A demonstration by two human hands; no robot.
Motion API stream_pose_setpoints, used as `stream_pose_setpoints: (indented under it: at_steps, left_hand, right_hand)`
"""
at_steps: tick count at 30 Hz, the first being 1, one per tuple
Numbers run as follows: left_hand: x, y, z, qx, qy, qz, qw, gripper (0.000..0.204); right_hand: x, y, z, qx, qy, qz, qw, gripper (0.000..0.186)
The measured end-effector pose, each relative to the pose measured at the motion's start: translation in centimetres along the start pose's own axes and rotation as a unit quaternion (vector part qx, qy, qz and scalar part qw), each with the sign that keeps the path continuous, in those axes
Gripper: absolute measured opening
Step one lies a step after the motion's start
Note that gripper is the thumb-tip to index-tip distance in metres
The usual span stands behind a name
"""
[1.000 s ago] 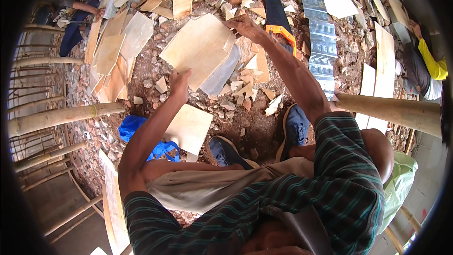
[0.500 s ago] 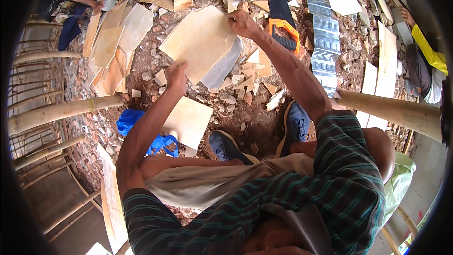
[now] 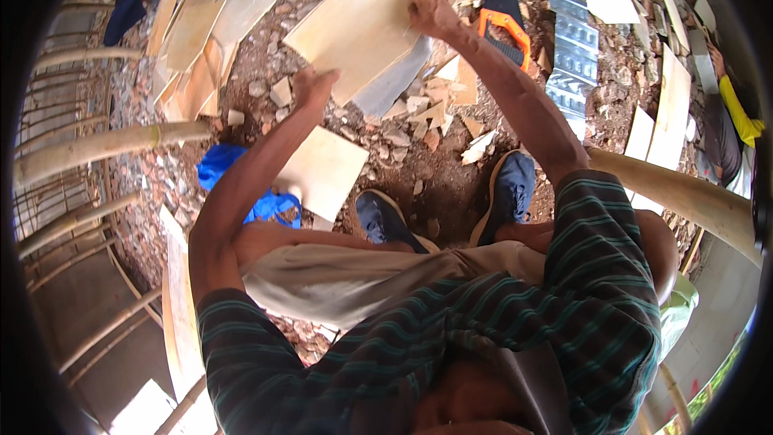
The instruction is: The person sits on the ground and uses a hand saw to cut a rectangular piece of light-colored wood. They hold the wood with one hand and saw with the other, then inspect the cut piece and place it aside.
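A pale cream tile point(image 3: 354, 36) with broken edges is held out in front of me over the rubble. My left hand point(image 3: 312, 87) grips its near left edge, with the thumb stretched across the top. My right hand point(image 3: 435, 13) is closed on the tile's far right edge, its fingertips partly hidden. A grey slab point(image 3: 393, 84) shows under the tile's near right side. Another cream tile point(image 3: 324, 169) lies near my left forearm, beside a blue plastic bag point(image 3: 221, 163). To the right of my right hand lies a handsaw point(image 3: 501, 12) with an orange and black handle.
Tile pieces point(image 3: 193, 40) are stacked at the left. A folded metallic strip point(image 3: 573, 40) runs along the right. Bamboo poles point(image 3: 113, 141) reach in from both sides. Small shards point(image 3: 435, 113) cover the ground before my shoes. Two other people show at the upper left and right edges.
The whole view has shifted a little, carrying most things slightly upward and to the right. My left thumb now stretches out over the tile. Both hands stay at its edges.
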State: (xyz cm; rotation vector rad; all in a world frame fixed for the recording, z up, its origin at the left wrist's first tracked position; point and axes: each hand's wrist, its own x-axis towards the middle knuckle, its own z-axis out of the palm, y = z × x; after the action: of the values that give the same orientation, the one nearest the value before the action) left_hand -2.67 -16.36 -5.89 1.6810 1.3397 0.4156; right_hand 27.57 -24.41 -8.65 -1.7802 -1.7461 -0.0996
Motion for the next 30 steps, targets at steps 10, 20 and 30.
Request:
stream_pose_setpoints:
  at_steps: [10, 20, 30]
  left_hand:
    - [-1.8, 3.8, 0.8, 0.394, 0.09, 0.246, 0.881, 0.069]
    - [-1.2, 6.0, 0.5, 0.417, -0.151, 0.323, 0.836, 0.059]
    - [-0.8, 8.9, -0.2, 0.467, -0.202, 0.262, 0.82, 0.089]
  right_hand:
    - [0.1, 0.2, -0.9, 0.149, -0.034, 0.18, 0.972, 0.029]
    - [-0.1, -0.5, -0.9, 0.25, -0.035, 0.219, 0.942, 0.046]
    - [-1.1, 2.1, 5.2, 0.77, -0.024, 0.135, 0.623, 0.051]
